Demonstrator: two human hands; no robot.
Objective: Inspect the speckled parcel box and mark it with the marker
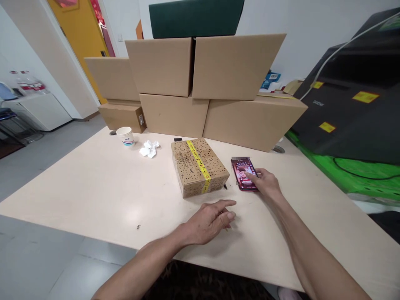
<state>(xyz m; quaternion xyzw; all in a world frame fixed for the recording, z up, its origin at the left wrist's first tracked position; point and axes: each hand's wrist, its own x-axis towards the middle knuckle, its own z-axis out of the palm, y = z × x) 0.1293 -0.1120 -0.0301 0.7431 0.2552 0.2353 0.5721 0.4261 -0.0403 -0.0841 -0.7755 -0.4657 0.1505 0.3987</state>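
Observation:
My right hand (266,183) is closed on a smartphone (241,176), gripping its right edge with the thumb over the lit screen. The screen shows the time and a picture. The phone is tilted a little at the table top. My left hand (210,221) hangs above the table near its front edge, fingers apart and holding nothing. Just beyond it lies a cardboard parcel (196,166) printed with dark specks, a strip of yellow tape running across its top. A small dark object (225,186) shows at the parcel's right corner.
A paper cup (125,136) and a crumpled white tissue (149,148) stand left of the parcel on the pale table (93,187). Stacked cardboard boxes (175,114) line the back, topped by a dark green box (196,18). A large black case (353,100) stands at the right.

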